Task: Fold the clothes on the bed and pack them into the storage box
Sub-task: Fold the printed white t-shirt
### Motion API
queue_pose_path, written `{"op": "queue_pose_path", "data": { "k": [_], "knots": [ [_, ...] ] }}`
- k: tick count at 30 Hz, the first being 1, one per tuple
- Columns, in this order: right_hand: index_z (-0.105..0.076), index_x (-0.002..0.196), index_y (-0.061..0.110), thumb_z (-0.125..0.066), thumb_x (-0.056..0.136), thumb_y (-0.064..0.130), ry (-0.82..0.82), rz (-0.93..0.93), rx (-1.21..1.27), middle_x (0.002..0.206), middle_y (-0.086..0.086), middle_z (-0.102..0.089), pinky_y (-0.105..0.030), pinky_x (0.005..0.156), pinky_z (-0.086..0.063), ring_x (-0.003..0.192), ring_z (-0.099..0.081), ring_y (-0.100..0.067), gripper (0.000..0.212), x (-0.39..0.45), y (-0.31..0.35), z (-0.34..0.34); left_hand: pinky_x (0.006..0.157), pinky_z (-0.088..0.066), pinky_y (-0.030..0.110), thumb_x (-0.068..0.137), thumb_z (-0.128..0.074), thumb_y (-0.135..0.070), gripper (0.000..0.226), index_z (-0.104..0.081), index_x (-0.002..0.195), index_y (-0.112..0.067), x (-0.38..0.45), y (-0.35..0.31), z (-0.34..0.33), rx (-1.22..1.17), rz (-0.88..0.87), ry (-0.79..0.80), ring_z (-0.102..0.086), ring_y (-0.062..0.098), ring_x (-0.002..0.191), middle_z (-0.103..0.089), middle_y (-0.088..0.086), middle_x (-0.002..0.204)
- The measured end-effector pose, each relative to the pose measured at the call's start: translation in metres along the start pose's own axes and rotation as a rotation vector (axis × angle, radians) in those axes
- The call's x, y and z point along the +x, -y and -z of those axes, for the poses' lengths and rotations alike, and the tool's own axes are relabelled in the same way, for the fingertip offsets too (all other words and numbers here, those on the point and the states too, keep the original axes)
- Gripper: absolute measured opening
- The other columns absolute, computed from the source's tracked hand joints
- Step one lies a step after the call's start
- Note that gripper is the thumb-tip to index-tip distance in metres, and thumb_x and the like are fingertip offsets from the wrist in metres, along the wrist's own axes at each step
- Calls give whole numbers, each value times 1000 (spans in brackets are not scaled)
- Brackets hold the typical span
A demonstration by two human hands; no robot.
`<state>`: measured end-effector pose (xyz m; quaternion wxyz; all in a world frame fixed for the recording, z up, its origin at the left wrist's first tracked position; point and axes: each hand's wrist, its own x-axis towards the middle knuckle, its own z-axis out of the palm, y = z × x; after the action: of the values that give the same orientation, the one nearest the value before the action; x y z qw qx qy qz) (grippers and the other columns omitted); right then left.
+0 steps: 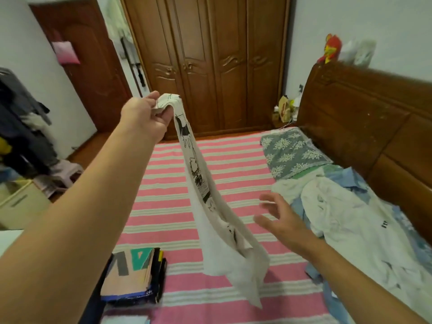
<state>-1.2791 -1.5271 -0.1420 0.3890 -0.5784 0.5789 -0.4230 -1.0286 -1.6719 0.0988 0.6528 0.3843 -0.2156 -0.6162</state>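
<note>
From the head view, the left hand (146,115) pinches a white printed shirt (210,206) by one bunched end, so it dangles over the middle of the bed (233,160). The right hand (278,220), fingers spread and empty, reaches toward it. Held so, the shirt may twist and fold crooked, or brush the folded stack (135,274) at the near-left edge.

Home bedroom: bed (233,160) with pink striped sheet, carved wooden headboard (364,118) at 3 o'clock, wardrobe (210,54) at 12, door (88,73) at 10, pillow (292,153).
</note>
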Motion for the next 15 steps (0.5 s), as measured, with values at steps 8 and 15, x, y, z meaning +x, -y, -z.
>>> {"op": "queue_pose_path", "data": {
  "k": [8,15],
  "knots": [
    [-22,147,53,-82,80,40,-168,194,152,139,23,-47,-33,97,-53,124,-51,-5,91,51,93,-95,78,-63,42,102,-43,4,25,-64,115,1,-49,0,-50,218,-16,172,-70,31,99,-65,22,115],
    [-62,120,24,-59,92,17,-57,-52,-4,93,-2,-63,-28,61,-45,71,-54,-15,29,68,76,-119,82,-62,43,102,-41,3,26,-64,114,-1,-53,-44,-59,154,-115,173,-72,30,99,-66,22,115]
  ]
}}
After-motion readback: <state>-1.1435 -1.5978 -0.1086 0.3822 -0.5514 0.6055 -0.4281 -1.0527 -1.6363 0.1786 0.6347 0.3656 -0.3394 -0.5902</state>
